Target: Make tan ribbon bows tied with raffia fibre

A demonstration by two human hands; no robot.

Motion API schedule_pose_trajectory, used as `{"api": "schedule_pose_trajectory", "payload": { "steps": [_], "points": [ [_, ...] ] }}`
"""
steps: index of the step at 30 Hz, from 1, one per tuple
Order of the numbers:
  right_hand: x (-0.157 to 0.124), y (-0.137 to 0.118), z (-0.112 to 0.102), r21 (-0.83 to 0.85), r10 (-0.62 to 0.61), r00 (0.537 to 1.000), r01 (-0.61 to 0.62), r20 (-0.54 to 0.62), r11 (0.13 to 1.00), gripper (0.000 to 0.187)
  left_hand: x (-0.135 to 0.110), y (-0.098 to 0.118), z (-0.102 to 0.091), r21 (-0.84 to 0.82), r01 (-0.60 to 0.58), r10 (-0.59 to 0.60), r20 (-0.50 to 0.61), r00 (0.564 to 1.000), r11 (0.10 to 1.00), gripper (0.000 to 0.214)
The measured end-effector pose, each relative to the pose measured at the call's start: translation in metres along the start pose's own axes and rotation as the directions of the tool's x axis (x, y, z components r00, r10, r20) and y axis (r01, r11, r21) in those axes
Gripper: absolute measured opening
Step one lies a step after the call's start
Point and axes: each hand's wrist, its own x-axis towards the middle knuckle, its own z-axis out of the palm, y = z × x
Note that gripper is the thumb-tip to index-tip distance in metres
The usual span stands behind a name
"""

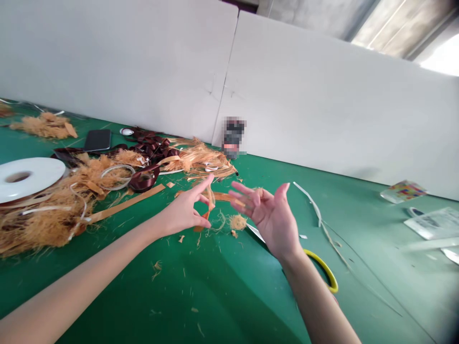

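Observation:
My left hand (184,210) is open above the green table, thumb and index finger spread apart. A frayed strip of orange-tan ribbon (210,203) shows at its fingertips; I cannot tell whether the fingers touch it. To the right, my right hand (270,215) is open with the palm turned up and fingers apart, slightly blurred, nothing in it. Beneath it lie scissors with a yellow handle (326,270), partly hidden by the hand and wrist. A small tuft of frayed tan threads (237,221) rests between the hands.
Tan fibre (46,224), a white spool (39,172), dark brown ribbon (158,155) and a phone-like black slab (98,140) crowd the left. A white strip (310,203) and clear plastic packets (435,223) lie right. A white partition (304,91) stands behind.

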Motion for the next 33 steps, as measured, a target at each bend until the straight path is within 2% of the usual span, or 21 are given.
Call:
{"api": "schedule_pose_trajectory", "payload": {
  "steps": [2,3,5,7,8,9,10,12,13,14,17,19,21,22,23,24,26,28,29,31,33],
  "points": [
    [0.001,-0.006,-0.002,0.132,0.23,0.961,-0.251,0.153,0.959,0.075,0.001,0.001,-0.001,-0.008,0.001,-0.001,-0.012,1.0,1.0,0.112],
    [0.002,-0.007,-0.004,0.103,0.344,0.908,-0.377,0.24,0.921,0.083,0.001,0.001,-0.001,-0.015,0.0,0.0,-0.016,1.0,1.0,0.113],
    [0.002,-0.007,-0.008,-0.035,0.529,0.728,-0.573,0.437,0.819,0.101,0.002,0.002,-0.001,-0.037,0.009,-0.01,-0.016,1.0,0.999,0.113],
    [0.001,-0.006,-0.01,-0.141,0.583,0.532,-0.653,0.614,0.744,0.11,0.002,0.002,0.0,-0.061,0.026,-0.026,-0.007,1.0,0.998,0.113],
    [-0.001,-0.006,-0.01,-0.133,0.554,0.503,-0.649,0.664,0.749,0.109,0.002,0.001,0.001,-0.065,0.031,-0.031,0.002,1.0,0.997,0.114],
    [-0.002,-0.007,-0.011,-0.08,0.502,0.548,-0.619,0.669,0.782,0.103,0.001,0.0,0.002,-0.062,0.032,-0.031,0.013,0.999,0.998,0.115],
    [-0.002,-0.008,-0.01,-0.001,0.435,0.657,-0.551,0.616,0.834,0.091,0.0,-0.001,0.003,-0.055,0.033,-0.031,0.026,0.999,0.998,0.116],
    [-0.001,-0.011,-0.01,0.09,0.244,0.89,-0.299,0.384,0.95,0.058,-0.001,-0.002,0.006,-0.039,0.039,-0.037,0.054,0.998,0.998,0.118],
    [0.001,-0.011,-0.011,0.066,0.13,0.954,-0.153,0.268,0.986,0.053,-0.002,-0.002,0.007,-0.031,0.05,-0.047,0.069,0.997,0.998,0.118],
    [0.004,-0.009,-0.012,0.0,0.02,0.982,-0.02,0.188,1.0,0.061,-0.003,-0.002,0.008,-0.024,0.066,-0.064,0.079,0.995,0.998,0.119],
    [0.012,0.008,-0.017,-0.34,-0.204,0.969,0.239,0.137,0.909,0.085,-0.005,0.001,0.009,-0.023,0.083,-0.081,0.074,0.994,0.996,0.12],
    [0.015,0.023,-0.019,-0.637,-0.287,0.953,0.279,0.094,0.719,0.063,-0.004,0.003,0.008,-0.049,0.044,-0.041,0.062,0.997,0.998,0.119],
    [0.014,0.034,-0.018,-0.806,-0.38,0.919,0.299,0.1,0.511,0.018,-0.003,0.003,0.007,-0.083,-0.003,0.008,0.056,0.998,0.997,0.117],
    [0.013,0.036,-0.017,-0.842,-0.414,0.904,0.306,0.111,0.444,0.012,-0.002,0.003,0.006,-0.092,-0.019,0.023,0.052,0.998,0.996,0.117],
    [0.011,0.037,-0.015,-0.851,-0.429,0.896,0.309,0.112,0.424,0.026,-0.002,0.003,0.005,-0.095,-0.027,0.031,0.045,0.998,0.995,0.117],
    [0.009,0.035,-0.013,-0.837,-0.417,0.904,0.299,0.094,0.459,0.038,-0.001,0.002,0.004,-0.093,-0.027,0.03,0.04,0.999,0.995,0.117],
    [0.006,0.026,-0.01,-0.689,-0.3,0.954,0.23,0.02,0.687,0.056,-0.001,0.0,0.002,-0.074,-0.011,0.013,0.034,0.999,0.997,0.117],
    [0.004,0.013,-0.009,-0.336,-0.086,0.996,0.094,0.038,0.937,0.068,-0.002,-0.001,0.001,-0.055,0.014,-0.012,0.033,0.999,0.998,0.117],
    [0.004,0.007,-0.009,-0.131,0.012,0.995,0.001,0.103,0.991,0.071,-0.002,-0.002,0.0,-0.044,0.024,-0.023,0.028,0.999,0.999,0.117],
    [0.004,-0.003,-0.01,0.155,0.151,0.953,-0.196,0.263,0.968,0.078,-0.002,-0.003,0.0,-0.028,0.028,-0.027,0.01,1.0,0.999,0.117],
    [0.005,-0.006,-0.011,0.244,0.277,0.882,-0.385,0.381,0.89,0.086,-0.001,-0.003,-0.001,-0.026,0.018,-0.018,-0.01,1.0,0.999,0.118]
  ]
}}
